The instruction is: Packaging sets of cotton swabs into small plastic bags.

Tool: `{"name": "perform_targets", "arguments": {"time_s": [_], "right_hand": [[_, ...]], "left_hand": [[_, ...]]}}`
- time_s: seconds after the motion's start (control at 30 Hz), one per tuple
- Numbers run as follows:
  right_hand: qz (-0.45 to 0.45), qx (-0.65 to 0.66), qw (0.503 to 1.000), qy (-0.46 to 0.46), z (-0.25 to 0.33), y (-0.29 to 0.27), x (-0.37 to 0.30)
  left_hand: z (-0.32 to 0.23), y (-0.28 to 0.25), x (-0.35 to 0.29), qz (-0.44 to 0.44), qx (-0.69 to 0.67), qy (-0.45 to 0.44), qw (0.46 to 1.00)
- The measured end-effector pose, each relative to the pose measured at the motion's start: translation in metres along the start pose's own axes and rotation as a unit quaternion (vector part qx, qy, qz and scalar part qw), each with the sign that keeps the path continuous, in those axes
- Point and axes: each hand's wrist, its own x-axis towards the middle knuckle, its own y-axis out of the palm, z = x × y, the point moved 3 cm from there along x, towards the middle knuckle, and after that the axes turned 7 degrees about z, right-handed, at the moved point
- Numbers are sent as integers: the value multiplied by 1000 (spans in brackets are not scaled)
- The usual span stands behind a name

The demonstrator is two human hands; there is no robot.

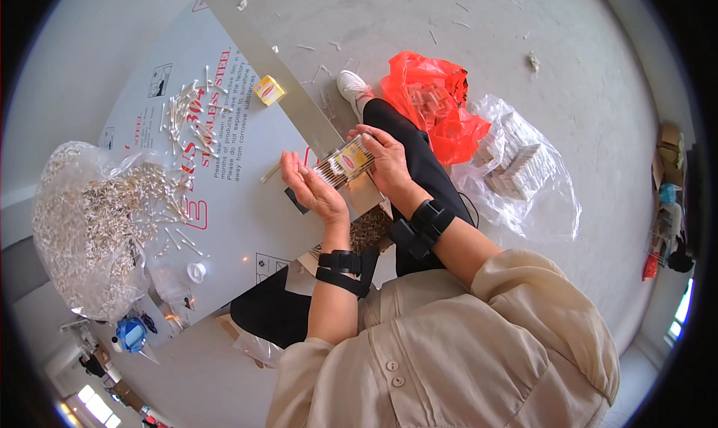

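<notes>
Pale grey surface [254, 230] carries scattered cotton swabs [179, 115] and a bulging clear bag [56, 256] of more. Just by its edge, a clear swab packet [347, 161] with a yellow label lies between both hands: the right hand [393, 168] pinches its upper end between thumb and fingers, while the left hand [320, 193] supports the lower end, fingers extended rather than wrapped. Easing the right pinch could let it slip; if an end is unsealed, which I cannot tell, tilting could spill swabs.
</notes>
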Motion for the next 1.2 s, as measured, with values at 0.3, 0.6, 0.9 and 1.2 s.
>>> {"name": "perform_targets", "arguments": {"time_s": [0.3,0.6,0.9,1.2], "right_hand": [[-8,5,1000,5,0,-3,-1],[-63,106,992,17,2,3,-11],[48,47,997,49,20,-7,14],[130,51,987,80,18,-6,13]], "left_hand": [[-1,-2,-9,8,-49,-24,998],[2,5,-7,18,-93,-10,995],[-4,11,-7,17,-77,-32,996],[-12,16,-6,31,-67,-37,997]]}}
